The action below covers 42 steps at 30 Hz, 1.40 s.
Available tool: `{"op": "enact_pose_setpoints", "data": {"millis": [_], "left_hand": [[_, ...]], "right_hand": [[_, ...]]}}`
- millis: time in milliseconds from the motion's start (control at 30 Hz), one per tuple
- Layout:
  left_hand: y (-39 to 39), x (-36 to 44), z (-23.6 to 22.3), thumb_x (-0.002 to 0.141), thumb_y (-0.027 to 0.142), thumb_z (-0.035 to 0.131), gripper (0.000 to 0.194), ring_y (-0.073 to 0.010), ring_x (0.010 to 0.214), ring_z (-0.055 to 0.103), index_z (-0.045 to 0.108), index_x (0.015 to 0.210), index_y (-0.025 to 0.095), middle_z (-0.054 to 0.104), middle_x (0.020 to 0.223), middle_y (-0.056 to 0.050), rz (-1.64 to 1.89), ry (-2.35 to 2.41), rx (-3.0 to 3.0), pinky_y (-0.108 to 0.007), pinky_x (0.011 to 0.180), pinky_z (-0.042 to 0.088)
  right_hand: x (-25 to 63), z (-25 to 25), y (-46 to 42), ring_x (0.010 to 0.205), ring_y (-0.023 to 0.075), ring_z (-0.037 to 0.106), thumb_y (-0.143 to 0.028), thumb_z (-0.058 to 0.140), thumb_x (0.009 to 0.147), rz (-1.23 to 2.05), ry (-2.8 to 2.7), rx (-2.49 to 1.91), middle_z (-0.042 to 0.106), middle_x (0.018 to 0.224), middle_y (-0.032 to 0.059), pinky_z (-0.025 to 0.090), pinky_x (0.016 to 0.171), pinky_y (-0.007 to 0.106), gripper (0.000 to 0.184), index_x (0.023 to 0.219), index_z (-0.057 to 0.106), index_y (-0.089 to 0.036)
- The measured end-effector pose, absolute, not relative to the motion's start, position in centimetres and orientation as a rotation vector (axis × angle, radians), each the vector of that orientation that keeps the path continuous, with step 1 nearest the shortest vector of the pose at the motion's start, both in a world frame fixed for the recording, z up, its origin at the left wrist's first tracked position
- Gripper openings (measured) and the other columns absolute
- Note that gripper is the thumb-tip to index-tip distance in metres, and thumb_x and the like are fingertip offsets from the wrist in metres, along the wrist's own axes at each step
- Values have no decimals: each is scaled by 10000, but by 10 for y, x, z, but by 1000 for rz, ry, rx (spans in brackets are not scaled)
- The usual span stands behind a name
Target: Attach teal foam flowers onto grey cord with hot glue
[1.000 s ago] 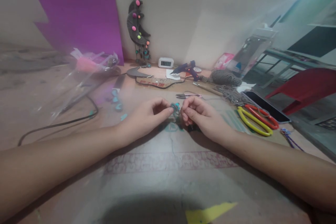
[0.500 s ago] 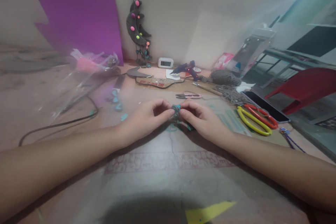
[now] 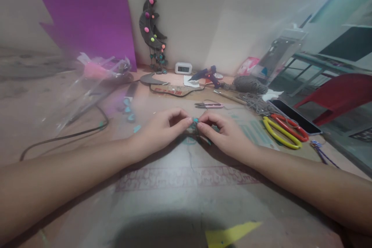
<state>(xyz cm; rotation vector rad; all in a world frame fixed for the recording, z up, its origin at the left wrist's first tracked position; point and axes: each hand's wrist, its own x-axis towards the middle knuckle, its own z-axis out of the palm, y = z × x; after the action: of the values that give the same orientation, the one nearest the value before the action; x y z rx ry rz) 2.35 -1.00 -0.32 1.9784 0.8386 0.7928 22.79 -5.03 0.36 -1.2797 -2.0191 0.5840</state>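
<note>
A small blue-green piece (image 3: 195, 120) sits between the left hand (image 3: 167, 126) and right hand (image 3: 226, 130), fingers of both pinched on its sides

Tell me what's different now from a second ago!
The right hand moved a little to the left, so its fingertips now meet the teal bit and seem to pinch it. The left hand stayed at the bit. The snips, clock and glue gun stayed put.
</note>
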Motion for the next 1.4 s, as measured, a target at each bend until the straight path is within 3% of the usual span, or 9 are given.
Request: {"op": "enact_pose_setpoints", "data": {"millis": [167,300,500,600,767,933,1200,1400], "left_hand": [[-11,23,-3,945,404,522,277,-151,756,569,614,825,171,637,781,11,804,886,2030,-265,699,426],[-12,24,-3,944,410,524,283,-149,753,573,618,831,167,637,779,10,809,902,2017,-261,706,431],[-10,25,-4,977,413,457,327,-158,794,611,654,893,166,670,827,-9,812,838,1950,-257,729,457],[-10,25,-4,946,419,525,281,-169,866,630,677,954,183,704,912,-11,784,836,1952,-266,780,460],[-11,24,-1,914,402,570,246,-164,802,611,660,865,179,678,828,3,763,878,1988,-268,740,444],[-9,26,-5,914,415,552,259,-160,754,576,608,835,175,622,785,6,800,901,1934,-265,693,431],[-3,27,-11,902,409,569,254,-138,710,533,566,806,174,576,758,17,832,920,1793,-261,673,410],[-2,28,-9,902,391,567,234,-141,744,541,580,855,162,597,810,5,898,940,1713,-266,699,402]], "right_hand": [[228,4,-51,700,117,547,-310,495,962,627,-2013,-1259,628,767,0,426,690,256,229,826,622,-176],[228,4,-50,742,130,564,-333,543,933,687,-2013,-1263,655,833,10,433,699,263,189,921,649,-177],[229,1,-48,708,121,546,-305,548,930,624,-2014,-1275,611,755,-9,423,678,255,184,810,609,-179],[229,1,-48,703,119,547,-320,547,934,617,-2006,-1273,614,750,-10,423,674,250,191,823,609,-177],[228,0,-48,716,129,561,-337,541,937,640,-2004,-1291,632,772,-1,437,680,258,198,851,623,-178],[235,11,-42,845,167,611,-348,525,938,517,-2032,-1324,670,948,45,471,747,292,202,1012,624,-189],[294,15,19,882,191,632,-312,575,875,146,-1872,-1577,684,1039,78,486,844,345,253,1068,636,-160],[329,-4,43,1041,236,641,-305,568,876,151,-1735,-1693,634,1262,169,490,942,415,437,1267,559,-111]]}}
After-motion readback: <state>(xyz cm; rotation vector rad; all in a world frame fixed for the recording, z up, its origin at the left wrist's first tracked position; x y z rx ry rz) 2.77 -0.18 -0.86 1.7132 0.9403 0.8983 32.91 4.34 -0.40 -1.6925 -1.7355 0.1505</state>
